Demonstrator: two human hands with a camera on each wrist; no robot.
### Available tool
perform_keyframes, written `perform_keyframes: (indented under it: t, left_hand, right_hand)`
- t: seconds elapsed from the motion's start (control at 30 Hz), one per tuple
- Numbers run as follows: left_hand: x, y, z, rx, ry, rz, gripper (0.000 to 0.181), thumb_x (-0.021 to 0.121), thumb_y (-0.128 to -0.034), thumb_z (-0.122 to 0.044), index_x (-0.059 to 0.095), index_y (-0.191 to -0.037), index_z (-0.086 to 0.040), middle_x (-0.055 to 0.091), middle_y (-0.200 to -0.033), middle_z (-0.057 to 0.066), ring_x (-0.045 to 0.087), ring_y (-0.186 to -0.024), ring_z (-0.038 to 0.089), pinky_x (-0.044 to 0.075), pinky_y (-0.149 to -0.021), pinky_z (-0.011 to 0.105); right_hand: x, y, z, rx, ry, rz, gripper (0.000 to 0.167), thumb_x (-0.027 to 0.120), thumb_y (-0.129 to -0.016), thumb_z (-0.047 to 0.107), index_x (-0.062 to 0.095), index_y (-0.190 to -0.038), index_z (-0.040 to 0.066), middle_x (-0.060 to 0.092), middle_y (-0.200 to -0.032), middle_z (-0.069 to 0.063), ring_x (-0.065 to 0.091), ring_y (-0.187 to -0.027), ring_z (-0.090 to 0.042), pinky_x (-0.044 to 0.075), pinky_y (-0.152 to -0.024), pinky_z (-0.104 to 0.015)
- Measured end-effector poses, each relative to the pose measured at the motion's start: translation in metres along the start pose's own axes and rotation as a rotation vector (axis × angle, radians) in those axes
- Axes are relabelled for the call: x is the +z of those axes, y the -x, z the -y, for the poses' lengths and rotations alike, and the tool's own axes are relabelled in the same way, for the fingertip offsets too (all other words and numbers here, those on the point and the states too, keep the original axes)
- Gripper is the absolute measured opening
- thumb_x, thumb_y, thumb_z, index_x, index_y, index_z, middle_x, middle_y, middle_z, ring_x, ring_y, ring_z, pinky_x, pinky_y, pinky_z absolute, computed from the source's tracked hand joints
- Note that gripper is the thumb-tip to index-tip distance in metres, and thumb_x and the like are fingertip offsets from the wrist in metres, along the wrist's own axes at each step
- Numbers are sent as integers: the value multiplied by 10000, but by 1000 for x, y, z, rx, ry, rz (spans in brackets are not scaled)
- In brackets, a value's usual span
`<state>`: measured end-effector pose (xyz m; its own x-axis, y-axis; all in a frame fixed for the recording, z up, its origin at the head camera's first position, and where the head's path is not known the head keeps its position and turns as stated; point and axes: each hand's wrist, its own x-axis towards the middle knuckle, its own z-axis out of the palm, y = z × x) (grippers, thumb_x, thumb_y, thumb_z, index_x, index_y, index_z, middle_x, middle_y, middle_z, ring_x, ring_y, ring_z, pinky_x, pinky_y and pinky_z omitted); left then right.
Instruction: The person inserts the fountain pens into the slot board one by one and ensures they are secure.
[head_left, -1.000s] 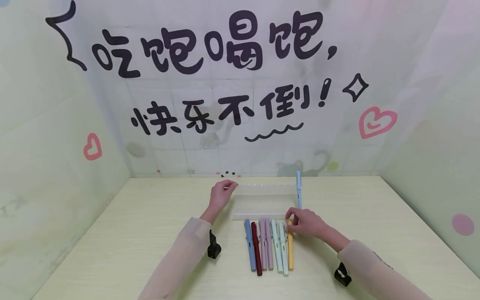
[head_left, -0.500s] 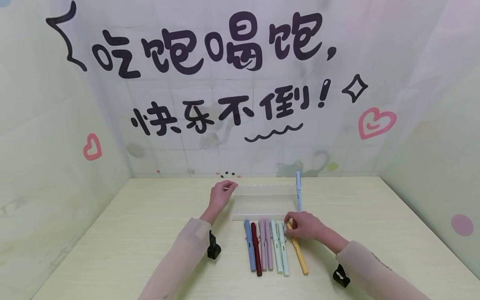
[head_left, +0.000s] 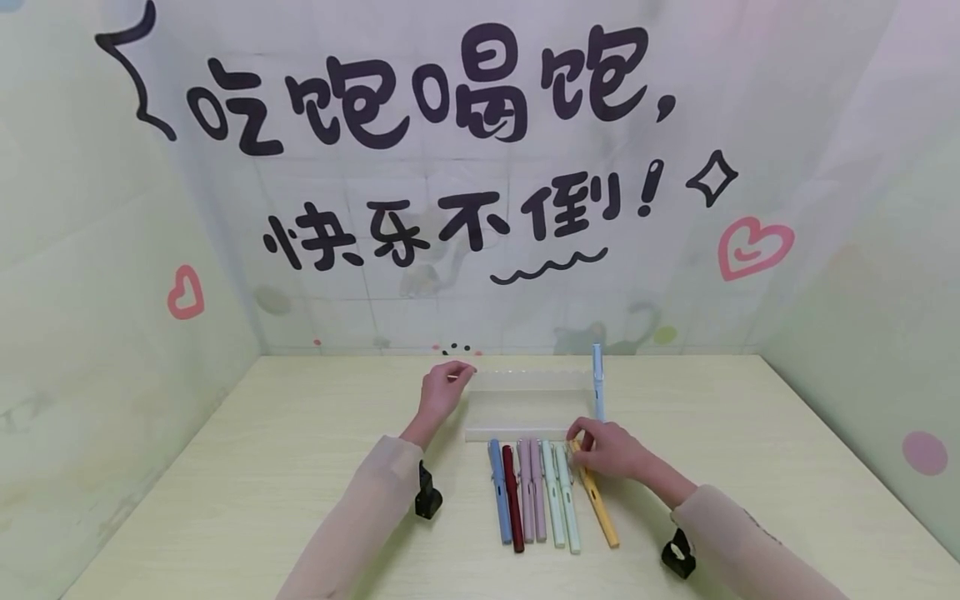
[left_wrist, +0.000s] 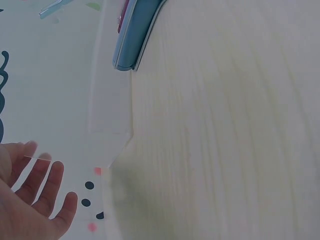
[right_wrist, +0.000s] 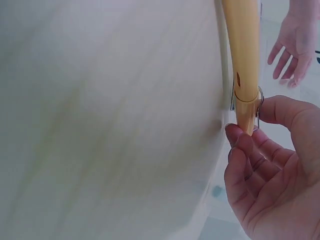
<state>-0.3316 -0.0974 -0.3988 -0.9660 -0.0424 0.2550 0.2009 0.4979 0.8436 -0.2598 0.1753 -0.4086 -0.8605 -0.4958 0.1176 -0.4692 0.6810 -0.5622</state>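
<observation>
Head view: yellow pen (head_left: 597, 500), on or just above worktop (head_left: 262, 500), right of pale green pens (head_left: 570, 504). Right hand (head_left: 611, 448) nearer, grip pinching its cap end; long axis slants from there toward near side, rightward. Left hand (head_left: 442, 390) pinches far left corner of clear rack (head_left: 517, 434). Pen glossy, silvery clip, small dark slot in barrel.

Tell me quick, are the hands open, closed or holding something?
Left hand: pinching the clear rack by its edge.
Right hand: holding the yellow pen.
</observation>
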Motion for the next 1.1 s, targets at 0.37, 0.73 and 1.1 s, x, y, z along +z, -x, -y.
perform_keyframes:
  t: [0.37,0.73,1.1]
  left_hand:
    - [-1,2,-2,15,-4,-2,197,543,-886,-192,658,-961,-51,630,-915,69,582,-845,208,472,-721,333]
    - [-2,2,-3,23,-4,-5,198,545,-885,-184,658,-959,-40,631,-912,76,581,-849,212,473,-717,332]
    - [-2,2,-2,32,1,-3,197,543,-886,-186,660,-950,-41,632,-902,73,585,-836,214,474,-710,337]
  right_hand:
    - [-12,-3,-8,-36,-234,-26,250,558,-835,39,513,-1071,-28,541,-735,-42,474,-503,-134,429,-433,-261]
    - [-31,-4,7,-35,-344,-67,229,529,-848,-22,493,-1073,-43,554,-738,-122,463,-495,-219,415,-430,-304]
    - [-44,-13,5,-51,-350,-134,218,552,-853,14,512,-1066,-10,565,-737,-121,465,-493,-211,433,-453,-415]
